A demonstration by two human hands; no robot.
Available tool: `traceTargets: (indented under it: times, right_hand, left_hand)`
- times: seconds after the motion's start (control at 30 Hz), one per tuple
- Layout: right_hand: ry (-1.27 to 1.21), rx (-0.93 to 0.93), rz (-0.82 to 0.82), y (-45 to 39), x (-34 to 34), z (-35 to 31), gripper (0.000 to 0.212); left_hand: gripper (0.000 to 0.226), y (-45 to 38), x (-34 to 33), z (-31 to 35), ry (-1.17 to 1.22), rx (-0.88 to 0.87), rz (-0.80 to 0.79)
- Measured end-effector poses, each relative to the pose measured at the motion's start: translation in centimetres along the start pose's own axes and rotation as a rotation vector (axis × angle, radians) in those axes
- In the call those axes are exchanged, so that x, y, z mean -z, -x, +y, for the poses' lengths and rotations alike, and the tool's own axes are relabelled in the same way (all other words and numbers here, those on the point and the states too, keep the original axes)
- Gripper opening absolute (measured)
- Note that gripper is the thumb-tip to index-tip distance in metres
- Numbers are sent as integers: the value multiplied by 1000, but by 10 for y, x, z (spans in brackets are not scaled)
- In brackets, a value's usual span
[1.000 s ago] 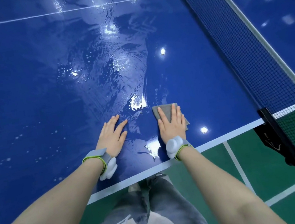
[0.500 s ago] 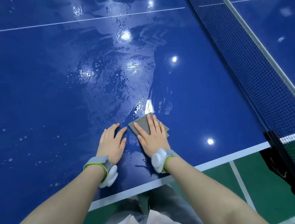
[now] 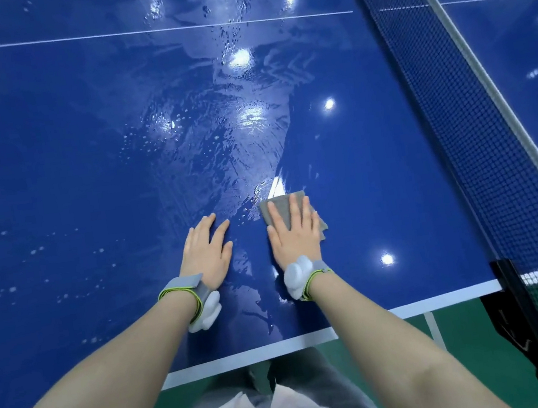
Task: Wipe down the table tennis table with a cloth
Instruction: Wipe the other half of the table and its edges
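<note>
Your right hand [image 3: 294, 234] presses the folded grey cloth [image 3: 284, 210] flat under straight fingers, gripping nothing; your left hand [image 3: 208, 251] rests open on the blue table tennis table [image 3: 45, 148] just beside it. Keep the palm's weight even and overlap strokes into the wet streaks [image 3: 218, 148] beyond your fingertips.

The table [image 3: 62, 146] has a smooth, glossy blue top, streaked wet and mirroring bright lamps. The cloth [image 3: 281, 206] is grey fabric, matt and finely textured. The net [image 3: 478, 126] is dark woven mesh with a white tape edge, on a matt black bracket [image 3: 519, 324]. The floor [image 3: 451, 333] looks smooth green.
</note>
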State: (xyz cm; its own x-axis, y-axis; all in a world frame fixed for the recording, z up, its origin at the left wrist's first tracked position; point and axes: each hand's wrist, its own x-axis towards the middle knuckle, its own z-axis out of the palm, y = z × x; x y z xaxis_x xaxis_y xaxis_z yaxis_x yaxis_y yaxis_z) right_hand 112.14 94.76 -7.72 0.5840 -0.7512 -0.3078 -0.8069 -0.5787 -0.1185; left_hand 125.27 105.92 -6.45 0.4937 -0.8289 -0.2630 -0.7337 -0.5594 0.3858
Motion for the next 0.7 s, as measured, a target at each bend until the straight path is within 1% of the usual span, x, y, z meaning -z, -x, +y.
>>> traceTargets:
  times: [0.03,0.1,0.13,0.2,0.27,0.3,0.37,0.4,0.47,0.53,0.6,0.7]
  right_hand:
    - [14,41,23,-1,-2,-5,62]
    - [7,116,-40,-3,-1,-11,53]
    - [17,158,-42,-2,-2,-13,51]
    - [44,244,-41,-6,-3,-7,52]
    - [39,271,-70,-15,2,5,61]
    - [28,252,-59,-21,4,12,67]
    - [-15,119,1,-34,8,28,73]
    - [-21,51,34,-40,12,36,69]
    - [-21,-60,45,-51,15,46,52]
    - [-26,-135,42,-58,18,46,49]
    - [-30,-137,38,-60,17,35,50]
    - [-57,42,10,-58,12,9,48]
  left_hand:
    - [49,-3,-2,1,-1,7,5]
    - [49,-9,-4,3,-2,21,22]
    - [49,-9,-4,3,-3,29,34]
    - [50,-14,-4,7,-4,40,47]
    - [50,-21,-4,12,-6,56,50]
    - [51,-25,-4,15,-3,67,48]
    - [51,-31,-3,17,3,88,39]
    - [51,-34,-3,18,10,98,37]
    - [51,-38,-2,20,27,112,40]
    - [51,-42,-2,22,49,127,51]
    - [51,-47,-4,25,71,153,63]
    - [50,-52,-5,28,84,172,93]
